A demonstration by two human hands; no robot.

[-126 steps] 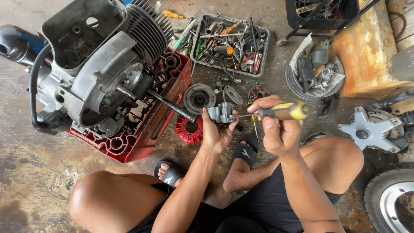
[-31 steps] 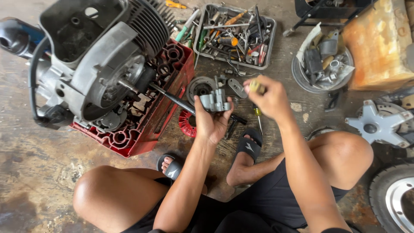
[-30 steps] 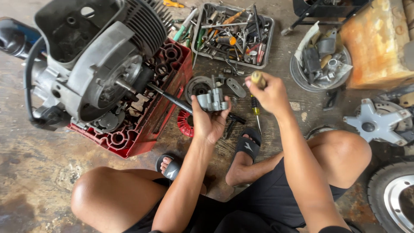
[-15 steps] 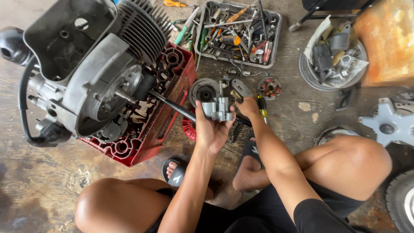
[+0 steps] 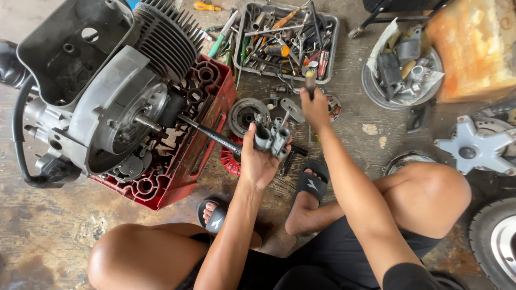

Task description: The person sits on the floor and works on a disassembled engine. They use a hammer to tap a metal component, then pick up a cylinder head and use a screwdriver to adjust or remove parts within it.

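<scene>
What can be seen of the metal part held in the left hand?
The metal part is a small grey casting, dull and a little grimy, with several short open tubes pointing up. It looks like bare cast metal. The left hand grips it from below, palm up, fingers wrapped around its base, holding it above the floor just right of the red crate. The right hand is apart from it, holding a tool. Its underside is hidden by the palm.

Stained concrete floor [image 5: 48,236], red crate [image 5: 188,145], tool tray [image 5: 333,32], metal bowl [image 5: 371,88]
</scene>
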